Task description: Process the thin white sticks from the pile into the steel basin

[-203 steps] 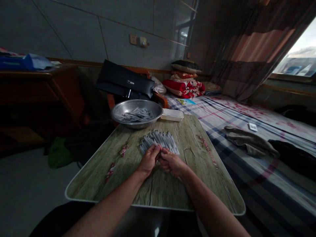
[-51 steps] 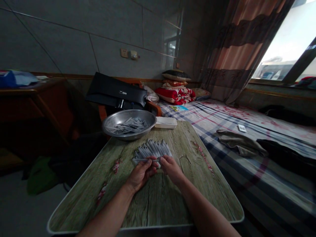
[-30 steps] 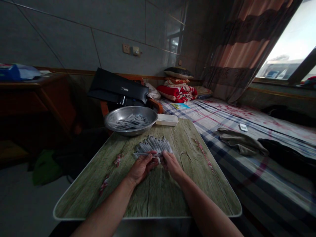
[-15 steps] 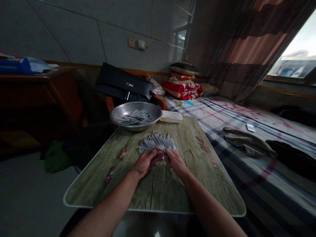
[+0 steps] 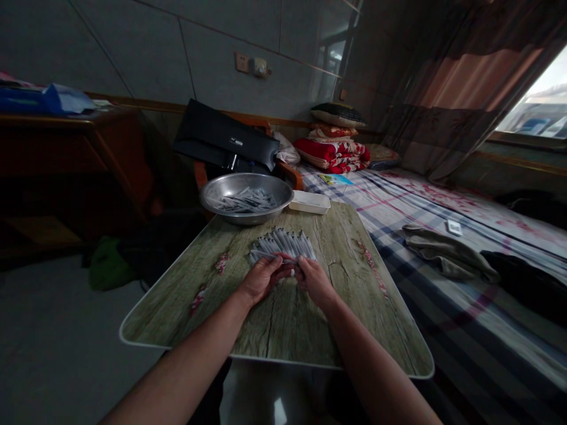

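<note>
Wood-grain tabletop: one steel bowl, one tube pile; left hand and right hand close their grip on one tube.

Your left arm and right arm reach up and in toward each other. Your left hand curls over, back up. Your right hand tips down, and its fingers come very close to your left fingers.
</note>
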The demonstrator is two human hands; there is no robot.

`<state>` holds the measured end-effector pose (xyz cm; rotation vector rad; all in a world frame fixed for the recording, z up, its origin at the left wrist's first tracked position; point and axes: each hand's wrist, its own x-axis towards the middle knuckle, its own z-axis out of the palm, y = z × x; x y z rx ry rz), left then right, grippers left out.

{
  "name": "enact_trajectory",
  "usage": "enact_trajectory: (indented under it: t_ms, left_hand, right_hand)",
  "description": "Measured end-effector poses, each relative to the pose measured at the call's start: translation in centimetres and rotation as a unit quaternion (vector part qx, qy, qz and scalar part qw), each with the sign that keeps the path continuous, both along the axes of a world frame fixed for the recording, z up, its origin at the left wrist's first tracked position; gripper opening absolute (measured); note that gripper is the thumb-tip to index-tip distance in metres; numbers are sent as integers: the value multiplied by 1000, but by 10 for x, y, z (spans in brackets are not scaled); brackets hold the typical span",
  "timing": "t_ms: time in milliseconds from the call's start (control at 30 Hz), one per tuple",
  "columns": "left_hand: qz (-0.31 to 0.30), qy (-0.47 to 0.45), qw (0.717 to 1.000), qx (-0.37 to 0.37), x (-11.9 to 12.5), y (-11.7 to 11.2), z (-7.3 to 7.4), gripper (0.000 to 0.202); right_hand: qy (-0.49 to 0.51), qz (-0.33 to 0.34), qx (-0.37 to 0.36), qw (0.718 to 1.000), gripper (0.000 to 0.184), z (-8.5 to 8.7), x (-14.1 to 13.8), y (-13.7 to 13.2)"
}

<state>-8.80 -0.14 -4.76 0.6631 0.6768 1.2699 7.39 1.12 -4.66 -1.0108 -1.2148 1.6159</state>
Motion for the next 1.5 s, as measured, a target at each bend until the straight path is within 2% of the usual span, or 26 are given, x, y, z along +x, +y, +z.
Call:
enact_trajectory:
  t_ms: [133, 200, 400, 500, 667, 733, 833, 900, 967, 1033, 1100, 1200, 1300, 1367, 1500]
  left_hand:
    - [25, -3, 1000, -5, -2, 1, 0, 23]
    - [33, -3, 999, -3, -3, 1, 0, 22]
    - [31, 13, 999, 15, -3, -1, 2, 30]
    - [32, 47, 998, 31, -2, -1, 3, 34]
    - [56, 71, 995, 51, 0, -1, 5, 33]
    - [83, 34, 995, 45, -2, 0, 7, 28]
    - [143, -68, 987, 4, -14, 5, 11, 15]
    - [195, -150, 968, -42, -26, 10, 14, 11]
    - [248, -212, 942, -84, -36, 14, 15, 17]
    - [272, -240, 926, -109, -42, 15, 16, 22]
    - [240, -228, 938, -106, -40, 11, 17, 24]
    - [104, -142, 983, -58, -26, 0, 18, 26]
    - [-21, -54, 998, -27, -10, -11, 16, 34]
    - [-46, -17, 999, -21, -4, -14, 14, 36]
    - [2, 24, 1000, -2, -5, -10, 12, 28]
  right_hand:
    - [48, 2, 29, 998, 40, 3, -2, -2]
    - [88, 6, 17, 996, 37, 5, -1, -3]
    - [205, 56, -130, 969, 38, 11, 8, -1]
    - [177, 76, -150, 970, 35, 7, 10, 3]
    - [100, 101, -104, 984, 42, -3, 9, 5]
    - [102, 133, -107, 980, 44, -3, 12, 5]
    - [125, 190, -121, 966, 41, -1, 19, 5]
    - [144, 240, -133, 951, 39, 0, 24, 7]
    - [166, 286, -145, 933, 39, 1, 28, 8]
    - [189, 299, -149, 923, 41, 2, 30, 9]
    - [207, 270, -141, 930, 43, 3, 29, 9]
    - [203, 204, -117, 951, 43, 5, 22, 5]
    - [162, 178, -102, 965, 42, 6, 12, -1]
    - [133, 169, -92, 972, 41, 6, 7, -5]
    - [91, 175, -85, 977, 41, 8, 2, -8]
